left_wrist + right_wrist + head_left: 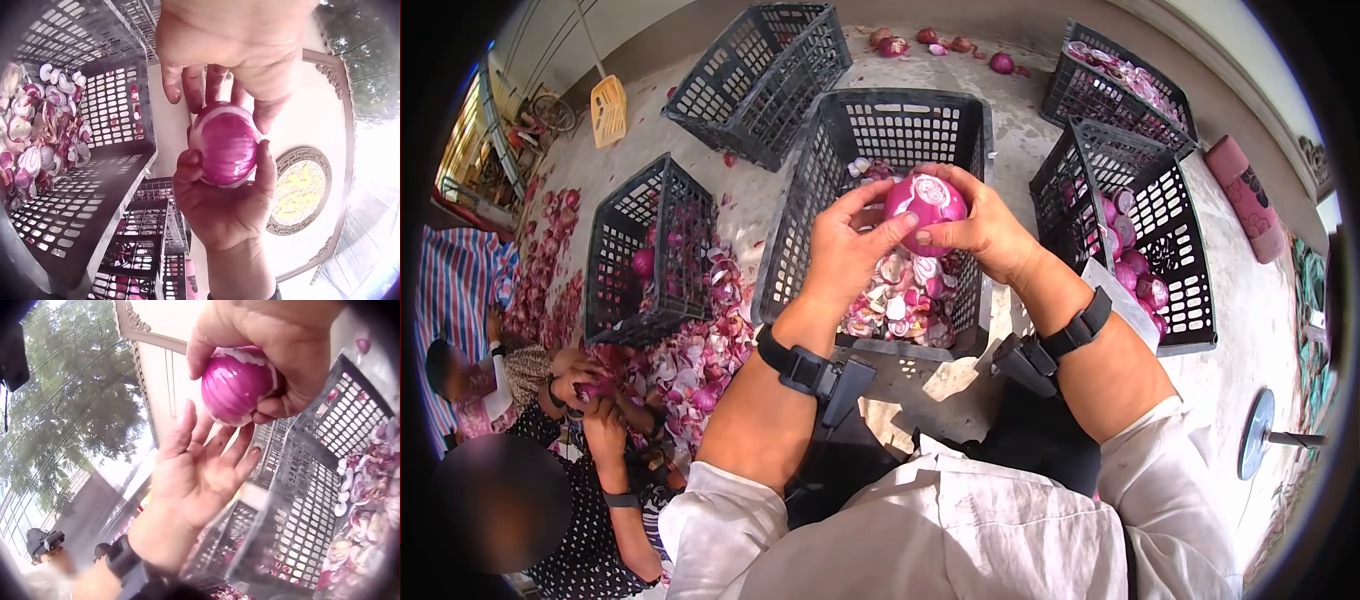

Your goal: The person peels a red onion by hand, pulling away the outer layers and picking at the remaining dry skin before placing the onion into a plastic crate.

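A peeled purple onion (928, 228) with a pale cut end is held up between both hands above a black plastic crate (905, 98). My right hand (998, 232) grips it, thumb on the near side; the right wrist view shows these fingers curled round the onion (234, 387). In that view my left hand (200, 478) lies palm up with straight, spread fingers, their tips right at the onion's underside. From the head view, the left thumb lies along the onion's near left side. Onion skins and trimmed ends (905, 305) fill the crate's bottom.
More black crates stand around, one with peeled onions (1135, 265) at right, another with scraps (1125, 75) behind it. Loose skins (700, 375) cover the floor at left, where another person's hands (580, 375) hold an onion. A yellow dustpan (608, 112) stands farther back.
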`<state>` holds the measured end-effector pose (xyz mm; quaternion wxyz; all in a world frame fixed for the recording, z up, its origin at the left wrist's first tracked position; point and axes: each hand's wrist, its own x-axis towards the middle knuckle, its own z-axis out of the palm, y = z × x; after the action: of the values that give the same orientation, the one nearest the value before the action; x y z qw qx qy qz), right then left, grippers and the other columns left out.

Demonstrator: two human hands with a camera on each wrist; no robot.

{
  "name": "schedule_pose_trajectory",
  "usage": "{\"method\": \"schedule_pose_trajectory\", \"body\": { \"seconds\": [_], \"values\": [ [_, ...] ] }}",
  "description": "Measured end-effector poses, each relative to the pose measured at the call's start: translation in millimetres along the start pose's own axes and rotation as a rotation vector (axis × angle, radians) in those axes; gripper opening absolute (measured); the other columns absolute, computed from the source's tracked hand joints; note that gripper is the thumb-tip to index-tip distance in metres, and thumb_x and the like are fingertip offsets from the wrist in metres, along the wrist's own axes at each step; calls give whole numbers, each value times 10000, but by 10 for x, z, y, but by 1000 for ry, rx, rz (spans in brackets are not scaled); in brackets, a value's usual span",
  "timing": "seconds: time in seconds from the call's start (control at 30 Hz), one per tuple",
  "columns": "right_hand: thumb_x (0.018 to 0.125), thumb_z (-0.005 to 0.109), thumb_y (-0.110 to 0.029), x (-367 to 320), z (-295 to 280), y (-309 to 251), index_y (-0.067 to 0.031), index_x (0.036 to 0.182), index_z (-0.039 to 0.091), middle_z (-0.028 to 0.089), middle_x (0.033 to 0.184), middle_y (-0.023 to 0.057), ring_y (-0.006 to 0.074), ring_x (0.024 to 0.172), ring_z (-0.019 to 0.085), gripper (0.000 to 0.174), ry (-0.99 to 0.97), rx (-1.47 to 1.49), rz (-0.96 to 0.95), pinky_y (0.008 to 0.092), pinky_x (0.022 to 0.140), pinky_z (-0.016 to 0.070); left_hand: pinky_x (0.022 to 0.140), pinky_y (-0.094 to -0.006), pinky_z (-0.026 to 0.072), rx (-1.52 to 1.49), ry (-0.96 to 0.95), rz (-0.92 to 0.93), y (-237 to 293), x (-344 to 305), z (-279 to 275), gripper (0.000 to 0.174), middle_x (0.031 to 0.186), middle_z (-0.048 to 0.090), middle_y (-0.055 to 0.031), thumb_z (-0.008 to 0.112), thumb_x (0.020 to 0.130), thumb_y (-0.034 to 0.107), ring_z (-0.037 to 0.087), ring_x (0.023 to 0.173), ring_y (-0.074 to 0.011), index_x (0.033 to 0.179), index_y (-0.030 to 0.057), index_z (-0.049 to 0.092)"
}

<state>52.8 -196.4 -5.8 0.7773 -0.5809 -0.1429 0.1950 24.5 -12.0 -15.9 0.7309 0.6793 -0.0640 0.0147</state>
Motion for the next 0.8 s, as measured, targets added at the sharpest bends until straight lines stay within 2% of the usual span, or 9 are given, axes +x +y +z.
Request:
{"method": "schedule_pose_trajectory", "body": {
  "seconds": [0.17,0.27,0.37,0.47,0.53,0.63,0.67,0.8],
  "values": [
    [608,857,-83,-10,16,-35,10,1296,472,600,1130,90,169,1030,573,794,-39,-271,-56,301,931,464,811,-287,530,223,5,84,4,12,-29,451,1034,671,-135,780,783,172,643,925,-165,1139,-50,615],
    [592,877,-120,-10,7,-30,25,1257,506,640,1076,114,176,987,602,774,-23,-333,-88,310,895,489,802,-276,529,185,5,28,37,8,-40,400,997,688,-116,772,792,179,654,884,-147,1098,-41,642],
    [601,875,-175,-10,-16,-15,31,1223,539,651,1051,123,181,964,616,736,-9,-376,-68,311,887,490,838,-269,516,271,-49,13,60,5,-67,362,1033,672,-122,724,845,137,635,929,-150,1128,-60,615],
    [610,867,-215,-11,-24,-11,35,1195,562,657,1036,131,189,951,625,706,9,-415,-54,314,882,490,770,-276,533,251,-22,72,-2,12,-59,369,946,704,-116,750,814,201,665,841,-142,1085,-31,652],
    [616,861,-227,-8,-43,6,37,1187,568,658,1038,135,193,953,627,694,20,-437,-51,317,879,490,763,-282,532,332,-37,119,0,16,-66,380,942,704,-128,730,829,247,671,836,-154,1081,-26,651],
    [632,853,-156,-17,-32,-26,49,1219,522,619,1072,108,175,978,589,704,17,-446,-2,295,917,460,753,-296,529,450,-25,210,5,13,-39,412,933,699,-148,691,853,323,679,833,-185,1076,-21,647],
    [627,857,-175,-19,-29,-21,51,1201,538,632,1050,115,177,956,601,694,29,-429,-23,299,890,476,750,-301,528,488,-15,244,5,12,-25,427,930,696,-155,676,861,350,682,833,-198,1074,-19,645],
    [615,870,-206,-21,-3,33,59,1155,571,654,1000,129,177,902,623,672,74,-336,-68,304,826,511,768,-274,514,564,6,340,-77,25,-12,456,927,690,-114,626,907,379,641,860,-138,1087,-40,627]
  ]
}}
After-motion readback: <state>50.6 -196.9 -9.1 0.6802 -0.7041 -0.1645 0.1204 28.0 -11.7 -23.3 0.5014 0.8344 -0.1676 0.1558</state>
